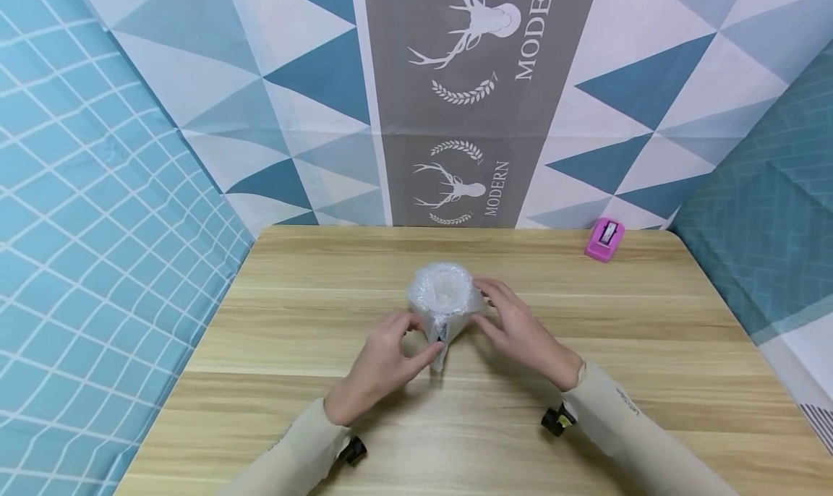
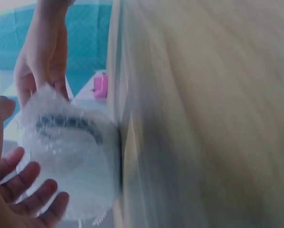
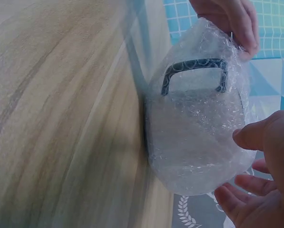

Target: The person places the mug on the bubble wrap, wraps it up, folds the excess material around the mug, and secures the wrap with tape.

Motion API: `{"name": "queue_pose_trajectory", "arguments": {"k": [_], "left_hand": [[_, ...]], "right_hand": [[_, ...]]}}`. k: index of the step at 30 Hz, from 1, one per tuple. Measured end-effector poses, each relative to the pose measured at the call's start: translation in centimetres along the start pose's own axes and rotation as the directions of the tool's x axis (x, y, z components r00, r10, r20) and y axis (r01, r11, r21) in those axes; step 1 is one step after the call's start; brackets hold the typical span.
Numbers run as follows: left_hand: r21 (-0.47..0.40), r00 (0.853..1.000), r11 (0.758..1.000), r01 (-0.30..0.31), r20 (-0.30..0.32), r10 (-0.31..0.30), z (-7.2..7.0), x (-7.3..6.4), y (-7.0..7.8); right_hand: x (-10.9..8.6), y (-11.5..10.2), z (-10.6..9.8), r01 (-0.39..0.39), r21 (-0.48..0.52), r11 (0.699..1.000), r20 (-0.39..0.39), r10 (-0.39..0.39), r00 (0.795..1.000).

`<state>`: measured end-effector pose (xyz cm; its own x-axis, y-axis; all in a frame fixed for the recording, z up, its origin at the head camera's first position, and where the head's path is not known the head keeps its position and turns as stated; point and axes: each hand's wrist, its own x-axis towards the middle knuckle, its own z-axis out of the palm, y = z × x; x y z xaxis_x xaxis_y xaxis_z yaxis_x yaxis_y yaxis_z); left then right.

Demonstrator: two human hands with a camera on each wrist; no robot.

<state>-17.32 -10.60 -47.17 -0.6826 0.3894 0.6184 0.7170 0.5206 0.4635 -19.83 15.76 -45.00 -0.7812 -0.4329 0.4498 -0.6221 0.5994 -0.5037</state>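
Observation:
A cup (image 1: 446,293) wrapped in bubble wrap (image 3: 194,128) stands on the wooden table (image 1: 468,424), its round mouth facing up. Through the wrap shows a dark curved handle (image 3: 194,64) on the side toward the person. My left hand (image 1: 384,358) holds the handle side, thumb at the pointed flap of wrap and fingers spread along the cup's left side. From the right, my right hand (image 1: 520,330) holds the cup's wall, with the thumb nearer the person and the fingertips near the rim. Both hands are low over the table.
Toward the table's back right corner lies a pink sharpener-like object (image 1: 604,240). Patterned cloth with deer heads (image 1: 449,105) hangs behind the table. A blue checked cloth (image 1: 97,264) borders the left, a teal one (image 1: 768,228) the right. Dark wrist cameras (image 1: 556,418) sit below the sleeves.

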Motion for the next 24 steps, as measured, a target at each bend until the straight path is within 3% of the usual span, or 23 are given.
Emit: {"name": "queue_pose_trajectory", "arguments": {"k": [4,9,16,24], "left_hand": [[0.033,0.998,0.998,0.053,0.041,-0.054,0.7,0.4,1.0],[0.140,0.992,0.985,0.101,0.057,-0.110,0.7,0.8,1.5],[0.196,0.996,0.979,0.054,0.054,-0.066,-0.9,0.8,1.0],[0.280,0.999,0.960,0.021,0.033,-0.032,-2.5,0.8,-0.4]], "right_hand": [[0.0,0.0,0.1,-0.012,0.002,1.000,-0.011,0.012,1.000],[0.0,-0.2,0.2,-0.031,0.026,0.999,-0.002,0.031,1.000],[-0.4,-0.8,0.1,-0.044,0.043,0.998,0.009,0.044,0.999],[-1.2,-1.7,0.2,0.043,0.025,0.999,0.033,-0.043,0.999]]}}
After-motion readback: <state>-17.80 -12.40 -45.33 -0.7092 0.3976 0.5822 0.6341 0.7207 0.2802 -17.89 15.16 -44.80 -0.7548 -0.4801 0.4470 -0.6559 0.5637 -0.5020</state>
